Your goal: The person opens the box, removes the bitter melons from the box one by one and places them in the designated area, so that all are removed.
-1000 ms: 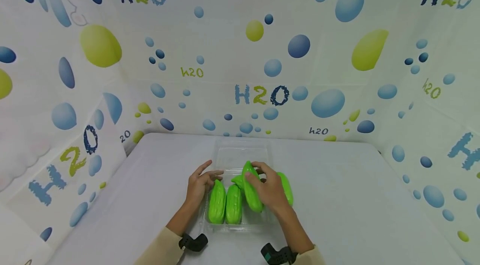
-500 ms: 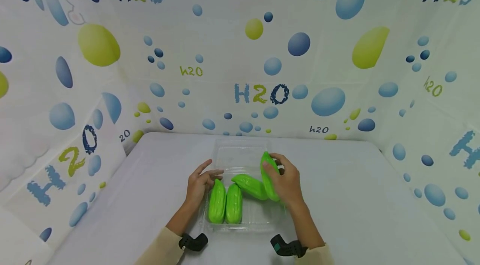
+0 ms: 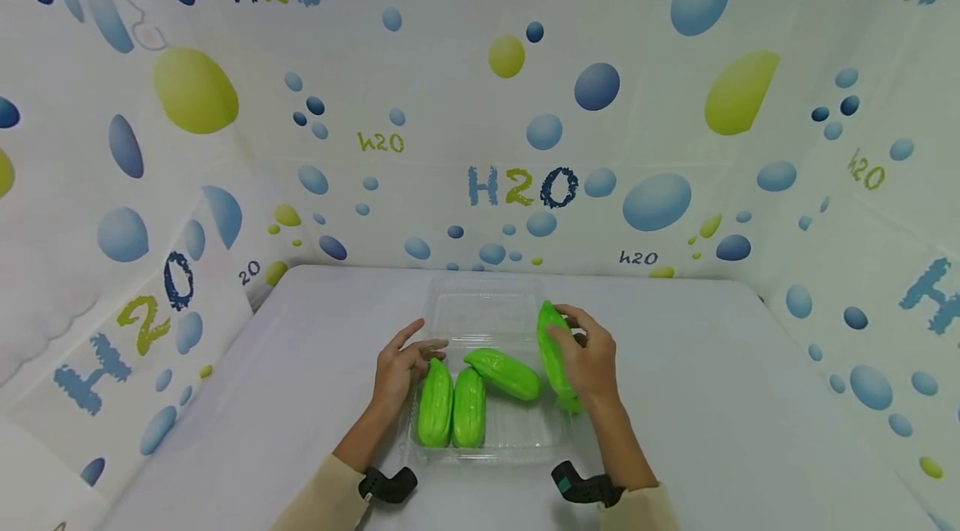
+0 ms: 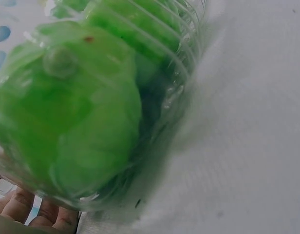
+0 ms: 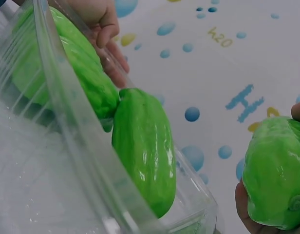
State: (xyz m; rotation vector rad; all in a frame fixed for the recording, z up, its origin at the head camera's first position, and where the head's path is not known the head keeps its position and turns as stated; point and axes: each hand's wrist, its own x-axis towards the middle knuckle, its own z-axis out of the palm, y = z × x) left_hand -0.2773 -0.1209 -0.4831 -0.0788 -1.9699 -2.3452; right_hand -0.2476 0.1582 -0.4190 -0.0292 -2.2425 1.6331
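My right hand (image 3: 592,360) grips a green ridged gourd (image 3: 553,343), pointed at its top, above the right edge of a clear plastic box (image 3: 525,435). That same gourd (image 5: 276,175) appears at the right of the right wrist view. Two gourds (image 3: 435,406) stand side by side in the left of the box. A third gourd (image 3: 504,374) lies slanted toward its back. More green shows at the held gourd's lower end; whether this is another gourd I cannot tell. My left hand (image 3: 397,368) rests at the box's left wall with fingers extended.
The box's clear lid (image 3: 483,310) lies opened away from me on the white tabletop (image 3: 675,398). Behind the table hangs a white backdrop (image 3: 450,97) printed with coloured drops and lettering. A black wrist camera (image 3: 585,485) sits on each wrist.
My right hand has carried its gourd rightward, from over the middle of the box to its right edge, uncovering the slanted gourd. The left hand stays in place.
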